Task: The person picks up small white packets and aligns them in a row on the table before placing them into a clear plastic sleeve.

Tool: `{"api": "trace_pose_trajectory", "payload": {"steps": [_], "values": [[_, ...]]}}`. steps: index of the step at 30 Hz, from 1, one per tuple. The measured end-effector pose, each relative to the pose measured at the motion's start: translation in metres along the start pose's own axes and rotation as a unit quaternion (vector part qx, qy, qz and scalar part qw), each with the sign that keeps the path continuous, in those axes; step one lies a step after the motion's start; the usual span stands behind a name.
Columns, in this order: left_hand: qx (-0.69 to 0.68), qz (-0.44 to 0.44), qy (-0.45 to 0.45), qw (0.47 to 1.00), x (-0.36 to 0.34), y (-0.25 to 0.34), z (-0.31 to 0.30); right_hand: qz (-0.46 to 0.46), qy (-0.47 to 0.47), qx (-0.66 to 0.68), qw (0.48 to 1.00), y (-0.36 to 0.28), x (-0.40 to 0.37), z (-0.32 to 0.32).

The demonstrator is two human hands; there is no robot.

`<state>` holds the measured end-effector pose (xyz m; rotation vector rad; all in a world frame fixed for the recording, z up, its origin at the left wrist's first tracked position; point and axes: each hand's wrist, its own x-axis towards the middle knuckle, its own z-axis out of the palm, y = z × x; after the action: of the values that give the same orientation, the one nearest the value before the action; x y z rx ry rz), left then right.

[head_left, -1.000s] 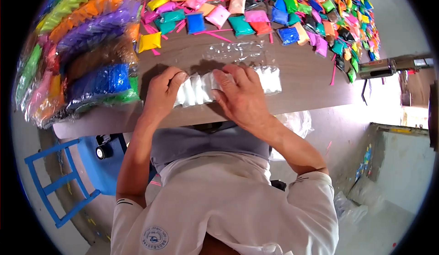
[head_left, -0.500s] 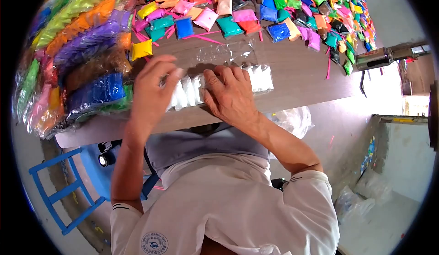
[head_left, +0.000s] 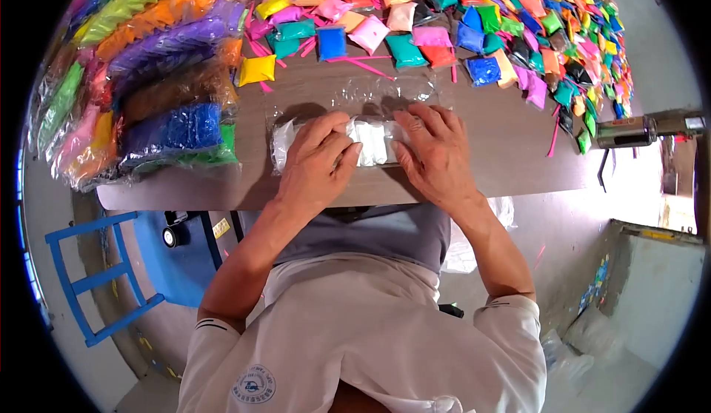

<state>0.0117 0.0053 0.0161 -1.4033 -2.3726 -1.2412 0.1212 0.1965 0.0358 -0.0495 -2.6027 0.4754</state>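
Note:
A row of small white packets (head_left: 372,143) lies side by side inside a clear plastic bag (head_left: 281,145) near the table's front edge. My left hand (head_left: 317,160) grips the left part of the row, fingers curled over its top and thumb towards the middle. Around the right part my right hand (head_left: 438,158) is closed in the same way, thumb at the front. A few white packets show between the two hands; those under my fingers are hidden. The bag's loose clear flap spreads flat on the table beyond my fingers.
Stacked bags of coloured packets, such as purple ones (head_left: 174,46) and blue ones (head_left: 174,133), stand at left. Loose coloured packets and pink sticks cover the table's (head_left: 511,143) far side. A yellow packet (head_left: 257,70) lies nearest on the left. A blue metal frame (head_left: 100,276) stands below left.
My left hand has come down from above the left end onto the bagged row. My right hand has shifted right along it, and middle packets now show between the hands.

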Motion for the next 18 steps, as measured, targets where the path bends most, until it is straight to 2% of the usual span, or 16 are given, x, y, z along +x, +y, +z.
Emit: {"api": "trace_pose_trajectory", "payload": {"steps": [8, 14, 18], "values": [[0.063, 0.029, 0.009, 0.998, 0.017, 0.001, -0.009, -0.011, -0.012, -0.019, 1.0, 0.003, 0.002, 0.008], [0.077, 0.01, 0.035, 0.996, 0.014, -0.007, 0.01, 0.007, -0.03, -0.005, 1.0, 0.005, 0.005, 0.006], [0.068, 0.008, 0.026, 0.997, 0.013, -0.008, 0.008, -0.004, -0.051, 0.055, 0.997, 0.015, 0.017, 0.001]]}}
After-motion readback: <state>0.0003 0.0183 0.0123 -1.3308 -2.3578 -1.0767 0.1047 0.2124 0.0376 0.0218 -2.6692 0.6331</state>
